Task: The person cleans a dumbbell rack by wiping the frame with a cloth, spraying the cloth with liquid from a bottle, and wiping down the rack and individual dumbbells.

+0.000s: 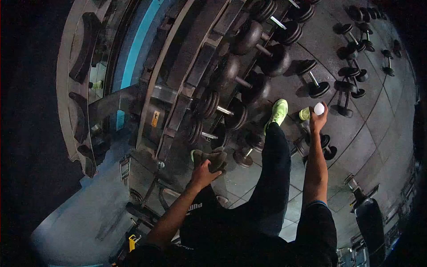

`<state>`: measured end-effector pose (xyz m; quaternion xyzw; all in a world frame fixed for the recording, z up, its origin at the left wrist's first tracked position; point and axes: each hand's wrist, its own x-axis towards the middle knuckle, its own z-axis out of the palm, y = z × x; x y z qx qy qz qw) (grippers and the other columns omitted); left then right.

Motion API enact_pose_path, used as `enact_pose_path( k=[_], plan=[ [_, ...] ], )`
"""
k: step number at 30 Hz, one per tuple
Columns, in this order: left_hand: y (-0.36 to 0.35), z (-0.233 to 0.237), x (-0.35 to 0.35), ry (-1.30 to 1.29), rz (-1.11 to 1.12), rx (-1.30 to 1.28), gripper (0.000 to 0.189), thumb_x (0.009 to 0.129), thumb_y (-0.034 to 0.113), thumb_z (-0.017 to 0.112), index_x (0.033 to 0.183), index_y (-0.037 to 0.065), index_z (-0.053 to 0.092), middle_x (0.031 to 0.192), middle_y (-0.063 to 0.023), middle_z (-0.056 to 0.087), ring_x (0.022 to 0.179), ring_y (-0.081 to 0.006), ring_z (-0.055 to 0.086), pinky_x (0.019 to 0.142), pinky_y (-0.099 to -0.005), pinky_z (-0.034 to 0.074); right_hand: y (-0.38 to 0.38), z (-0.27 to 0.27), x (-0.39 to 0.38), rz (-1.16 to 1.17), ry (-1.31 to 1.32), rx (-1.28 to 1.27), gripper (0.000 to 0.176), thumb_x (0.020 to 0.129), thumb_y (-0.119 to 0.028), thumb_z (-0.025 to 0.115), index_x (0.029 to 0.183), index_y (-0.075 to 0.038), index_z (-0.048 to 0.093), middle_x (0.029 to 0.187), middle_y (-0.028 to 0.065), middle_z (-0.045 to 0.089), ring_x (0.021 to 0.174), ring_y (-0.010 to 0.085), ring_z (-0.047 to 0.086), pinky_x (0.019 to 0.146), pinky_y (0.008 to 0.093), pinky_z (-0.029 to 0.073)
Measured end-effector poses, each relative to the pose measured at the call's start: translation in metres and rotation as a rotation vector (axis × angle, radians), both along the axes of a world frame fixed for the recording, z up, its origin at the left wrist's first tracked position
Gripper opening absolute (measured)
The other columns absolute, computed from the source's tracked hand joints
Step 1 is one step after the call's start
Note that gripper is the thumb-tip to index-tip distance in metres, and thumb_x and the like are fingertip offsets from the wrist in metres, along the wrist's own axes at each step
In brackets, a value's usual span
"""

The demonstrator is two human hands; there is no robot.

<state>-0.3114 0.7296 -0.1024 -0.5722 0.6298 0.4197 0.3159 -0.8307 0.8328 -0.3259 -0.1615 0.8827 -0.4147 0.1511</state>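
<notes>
My left hand (203, 176) is closed on a crumpled grey-brown cloth (217, 160), held low in front of my left leg. The cloth covers most of my left shoe. Out to the right, my right hand (319, 119) is wrapped round a bottle (305, 114) with a yellow-green body and a white top. My fingers hide the bottle's middle. My bright yellow-green right shoe (279, 111) stands on the floor between the rack and that hand. A dumbbell (313, 79) lies on the tiles beyond the bottle.
A long rack (187, 84) runs along the left, with several large dumbbells (260, 46) beside it. More dumbbells (351, 82) lie scattered on the dark tiled floor (371, 111) at right. A padded bench or machine (370, 222) stands at lower right. A mirror (98, 75) is at far left.
</notes>
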Motion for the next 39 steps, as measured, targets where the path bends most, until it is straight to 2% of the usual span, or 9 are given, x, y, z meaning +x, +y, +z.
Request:
enact_pose_path(
  k=[9,12,19,22,25,27,33,38,39],
  plan=[
    [-0.018,-0.006,-0.014,-0.236,-0.247,-0.09,0.094,0.078,0.044,0.086,0.139,-0.013,0.042,0.136,-0.0329,0.053,0.126,-0.041,0.057,0.106,-0.0487,0.048,0.013,-0.088,-0.032,0.102,-0.031,0.307,0.066,0.077,-0.024,0.083,0.135,-0.011,0.055,0.12,0.0191,0.069,0.114,0.0392,0.066,0.096,0.0438,0.051],
    [-0.028,-0.013,-0.008,-0.278,-0.185,0.115,0.087,0.083,0.042,0.082,0.141,-0.009,0.043,0.129,-0.0332,0.057,0.12,-0.0433,0.061,0.102,-0.0487,0.051,0.014,-0.115,-0.036,0.167,0.051,0.393,0.062,0.079,-0.018,0.078,0.136,-0.008,0.055,0.118,0.0217,0.07,0.113,0.0406,0.066,0.095,0.0442,0.052],
    [-0.017,-0.004,-0.014,0.223,-0.102,-0.385,0.033,0.1,0.026,0.062,0.116,-0.003,0.064,0.108,-0.0208,0.069,0.096,-0.0416,0.069,0.083,-0.0465,0.057,0.021,-0.142,-0.048,0.332,0.172,0.464,0.065,0.08,-0.023,0.077,0.135,0.002,0.052,0.116,0.0268,0.068,0.11,0.0436,0.065,0.091,0.0479,0.052],
    [-0.029,0.027,-0.037,0.411,0.061,-0.428,0.031,0.101,0.027,0.06,0.107,-0.003,0.068,0.09,-0.0209,0.069,0.086,-0.0413,0.069,0.071,-0.0451,0.055,-0.001,-0.082,0.0,0.459,0.173,0.336,0.058,0.085,-0.028,0.078,0.129,0.0,0.055,0.112,0.023,0.069,0.102,0.0404,0.066,0.086,0.0475,0.054],
    [-0.032,0.057,-0.042,0.538,0.107,-0.457,0.031,0.101,0.026,0.061,0.109,-0.003,0.068,0.091,-0.023,0.067,0.085,-0.0426,0.068,0.069,-0.0455,0.053,-0.041,0.055,0.107,0.645,-0.256,0.161,0.038,0.097,-0.02,0.066,0.129,0.0,0.061,0.107,0.0164,0.073,0.094,0.0247,0.069,0.085,0.0381,0.053],
    [-0.026,0.065,-0.036,0.65,0.135,-0.498,0.029,0.101,0.024,0.061,0.108,-0.004,0.068,0.091,-0.023,0.067,0.084,-0.0433,0.067,0.068,-0.0456,0.053,-0.062,0.143,0.183,0.632,-0.759,0.095,0.037,0.1,-0.026,0.067,0.125,0.0,0.062,0.115,0.012,0.073,0.112,0.0206,0.066,0.096,0.0384,0.049],
    [-0.04,0.149,-0.028,0.929,0.181,-0.695,0.028,0.101,0.02,0.061,0.114,-0.004,0.068,0.097,-0.0256,0.069,0.09,-0.0444,0.067,0.074,-0.0457,0.053,-0.071,0.232,0.307,0.597,-1.214,-0.09,0.057,0.097,-0.032,0.07,0.139,0.002,0.052,0.101,0.0069,0.068,0.087,0.0157,0.06,0.078,0.0304,0.05],
    [-0.037,0.183,0.025,0.986,0.265,-0.596,0.033,0.101,0.023,0.062,0.116,-0.006,0.068,0.104,-0.0267,0.07,0.097,-0.0415,0.069,0.08,-0.0448,0.054,-0.071,0.257,0.323,0.978,-0.348,-0.332,0.072,0.086,-0.015,0.078,0.147,-0.003,0.042,0.128,0.014,0.064,0.119,0.0272,0.061,0.099,0.0394,0.049],
    [-0.036,0.191,0.037,1.017,0.227,-0.617,0.034,0.102,0.024,0.062,0.115,-0.006,0.068,0.103,-0.0265,0.07,0.096,-0.0409,0.069,0.08,-0.0446,0.054,-0.086,0.347,0.329,0.968,-0.527,-0.29,0.08,0.084,-0.008,0.077,0.152,-0.003,0.035,0.141,0.0165,0.057,0.133,0.0311,0.054,0.108,0.0442,0.045]
  ],
)
